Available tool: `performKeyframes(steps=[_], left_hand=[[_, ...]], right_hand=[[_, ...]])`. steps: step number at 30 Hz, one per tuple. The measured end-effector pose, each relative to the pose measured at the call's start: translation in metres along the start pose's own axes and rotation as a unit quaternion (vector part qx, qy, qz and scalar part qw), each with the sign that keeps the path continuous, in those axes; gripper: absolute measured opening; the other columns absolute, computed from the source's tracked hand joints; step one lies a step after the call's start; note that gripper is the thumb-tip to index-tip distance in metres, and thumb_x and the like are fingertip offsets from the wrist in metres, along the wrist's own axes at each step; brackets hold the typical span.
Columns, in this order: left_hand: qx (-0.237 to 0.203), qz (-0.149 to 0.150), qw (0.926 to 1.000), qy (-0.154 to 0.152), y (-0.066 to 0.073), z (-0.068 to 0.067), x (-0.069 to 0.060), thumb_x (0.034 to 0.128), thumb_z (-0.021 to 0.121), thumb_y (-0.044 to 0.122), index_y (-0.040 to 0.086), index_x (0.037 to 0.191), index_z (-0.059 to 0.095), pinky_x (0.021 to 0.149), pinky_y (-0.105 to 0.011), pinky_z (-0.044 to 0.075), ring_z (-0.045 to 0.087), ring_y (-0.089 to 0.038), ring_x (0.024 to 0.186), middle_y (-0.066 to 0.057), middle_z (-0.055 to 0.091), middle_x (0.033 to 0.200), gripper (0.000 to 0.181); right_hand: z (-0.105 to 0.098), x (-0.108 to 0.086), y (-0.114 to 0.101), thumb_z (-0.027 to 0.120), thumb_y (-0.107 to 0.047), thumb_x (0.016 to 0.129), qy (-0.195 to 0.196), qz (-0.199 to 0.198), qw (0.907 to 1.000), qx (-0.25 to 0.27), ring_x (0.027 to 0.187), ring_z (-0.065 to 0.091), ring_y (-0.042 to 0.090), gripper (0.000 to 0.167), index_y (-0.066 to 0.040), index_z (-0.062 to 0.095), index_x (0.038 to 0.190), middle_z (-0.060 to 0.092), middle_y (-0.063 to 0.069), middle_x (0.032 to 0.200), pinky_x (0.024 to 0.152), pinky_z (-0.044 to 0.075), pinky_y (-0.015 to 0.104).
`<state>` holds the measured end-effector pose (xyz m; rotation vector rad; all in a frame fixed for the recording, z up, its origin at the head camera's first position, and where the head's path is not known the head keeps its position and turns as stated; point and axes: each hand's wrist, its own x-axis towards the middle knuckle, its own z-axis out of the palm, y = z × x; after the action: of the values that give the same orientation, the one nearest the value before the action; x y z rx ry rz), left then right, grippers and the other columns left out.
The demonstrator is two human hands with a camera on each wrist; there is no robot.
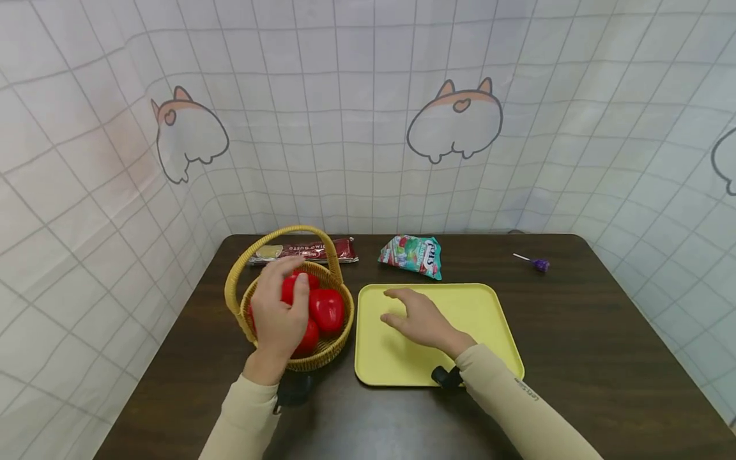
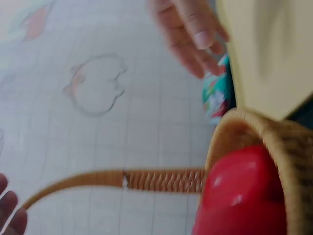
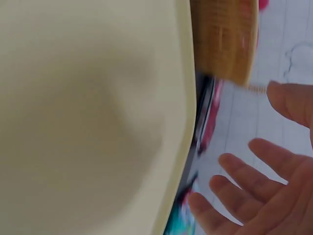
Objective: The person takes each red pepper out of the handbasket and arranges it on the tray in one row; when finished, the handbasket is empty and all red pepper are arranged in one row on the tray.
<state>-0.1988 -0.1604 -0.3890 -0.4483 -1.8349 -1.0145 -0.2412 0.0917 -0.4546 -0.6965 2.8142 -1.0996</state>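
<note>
My left hand (image 1: 278, 313) is over the left side of a wicker basket (image 1: 319, 361), fingers loosely bent and holding nothing. Inside the basket are several glossy red, rounded fruit-like pieces (image 1: 326, 312); their exact kind is unclear. The hand hides part of them. Over the yellow tray (image 1: 471, 313), my right hand (image 1: 422, 322) reaches leftward with its fingers apart and nothing in its grasp. The right wrist view shows those fingers (image 3: 244, 181) spread beyond the tray's edge. In the left wrist view, red pieces (image 2: 239, 181) sit below the basket's handle (image 2: 161, 180).
Behind the basket lies a long dark-red packet (image 1: 345, 250). A teal candy bag (image 1: 411, 255) rests behind the tray, and a purple lollipop (image 1: 540, 264) is at the back right. The dark table (image 1: 575, 345) ends at a grid-patterned curtain (image 1: 368, 160).
</note>
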Motion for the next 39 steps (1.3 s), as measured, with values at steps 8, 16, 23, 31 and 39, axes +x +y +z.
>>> performKeyframes(steps=[8, 16, 23, 31, 39], left_hand=[[-0.004, 0.017, 0.9766, 0.214, 0.005, -0.029, -0.003, 0.0817, 0.056, 0.005, -0.012, 0.092, 0.059, 0.087, -0.030, 0.038, 0.052, -0.034, 0.099, -0.029, 0.058, 0.101, 0.021], [-0.048, -0.078, 0.9732, 0.211, -0.009, -0.041, -0.013, 0.0798, 0.054, -0.005, -0.021, 0.110, 0.047, 0.087, -0.032, 0.041, 0.048, -0.031, 0.102, -0.035, 0.047, 0.112, 0.035], [-0.051, -0.201, 0.9720, 0.111, -0.036, -0.043, -0.030, 0.0898, 0.059, -0.001, -0.010, 0.123, 0.051, 0.071, -0.018, 0.042, 0.053, -0.008, 0.087, -0.013, 0.058, 0.102, 0.035], [-0.031, -0.223, 0.9659, 0.128, -0.063, -0.036, -0.047, 0.0949, 0.061, 0.006, -0.014, 0.101, 0.060, 0.062, -0.014, 0.046, 0.057, -0.013, 0.065, -0.008, 0.061, 0.080, 0.021], [-0.030, -0.223, 0.9610, 0.161, -0.071, -0.033, -0.054, 0.0938, 0.058, 0.002, -0.015, 0.087, 0.061, 0.055, -0.015, 0.042, 0.052, -0.018, 0.055, -0.031, 0.056, 0.071, 0.019]], right_hand=[[0.033, 0.003, -0.036, 0.072, -0.019, 0.088, 0.050, -0.083, 0.9929, 0.068, 0.113, 0.057, 0.033, 0.046, -0.003, 0.058, 0.129, 0.061, 0.011, 0.127, 0.091, 0.049, 0.048], [0.057, 0.012, -0.065, 0.078, -0.023, 0.083, 0.063, -0.139, 0.9825, 0.107, 0.113, 0.057, 0.024, 0.051, -0.008, 0.058, 0.129, 0.060, 0.003, 0.127, 0.089, 0.052, 0.040], [0.069, 0.026, -0.077, 0.079, -0.020, 0.082, -0.023, -0.116, 0.9761, 0.182, 0.111, 0.055, 0.025, 0.063, -0.008, 0.050, 0.137, 0.054, 0.006, 0.132, 0.089, 0.051, 0.035], [0.079, 0.038, -0.080, 0.081, -0.016, 0.079, -0.074, -0.079, 0.9780, 0.178, 0.102, 0.056, 0.017, 0.068, -0.011, 0.050, 0.139, 0.055, 0.003, 0.129, 0.083, 0.052, 0.027], [0.084, 0.048, -0.084, 0.084, -0.021, 0.075, -0.107, -0.075, 0.9829, 0.130, 0.090, 0.057, 0.007, 0.074, -0.019, 0.049, 0.140, 0.055, -0.001, 0.128, 0.076, 0.050, 0.020]])
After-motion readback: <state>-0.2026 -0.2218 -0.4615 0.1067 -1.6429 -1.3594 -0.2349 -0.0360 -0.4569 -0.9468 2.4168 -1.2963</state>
